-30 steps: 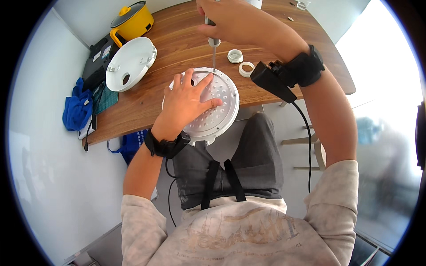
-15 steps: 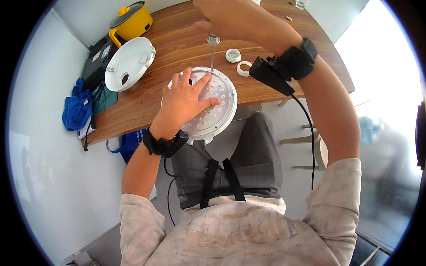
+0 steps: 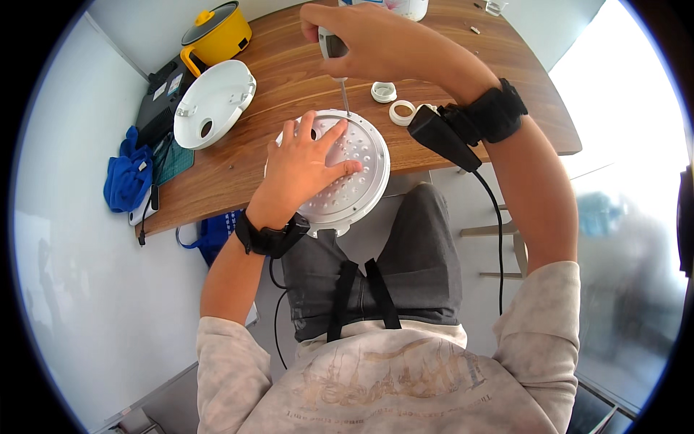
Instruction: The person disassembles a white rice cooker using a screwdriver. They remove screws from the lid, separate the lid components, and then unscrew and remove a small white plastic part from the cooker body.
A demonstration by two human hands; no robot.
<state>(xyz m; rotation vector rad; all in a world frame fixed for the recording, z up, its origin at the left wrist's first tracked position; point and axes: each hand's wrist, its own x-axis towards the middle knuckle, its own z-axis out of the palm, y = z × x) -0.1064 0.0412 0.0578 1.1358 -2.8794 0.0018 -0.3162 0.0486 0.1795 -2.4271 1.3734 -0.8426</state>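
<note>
I take the round perforated metal plate (image 3: 354, 170) at the near table edge as my landmark. My left hand (image 3: 300, 170) lies spread flat on it. My right hand (image 3: 361, 43), beyond it, grips one screwdriver (image 3: 338, 69), tip at the plate's far rim. Two white rings (image 3: 394, 103) sit just right; one white lid (image 3: 213, 103) and one yellow pot (image 3: 217, 32) lie left.

Illumination is bright daylight entering from the 2 to 3 o'clock side, where the floor area is overexposed to near white. The wooden table (image 3: 463, 79) carries a soft sheen at 12 o'clock. Shadows are faint and diffuse. Fisheye distortion bends straight edges toward the rim; a black vignette rings the frame. The centre is sharp; the zone at 3 to 4 o'clock is blurred.
</note>
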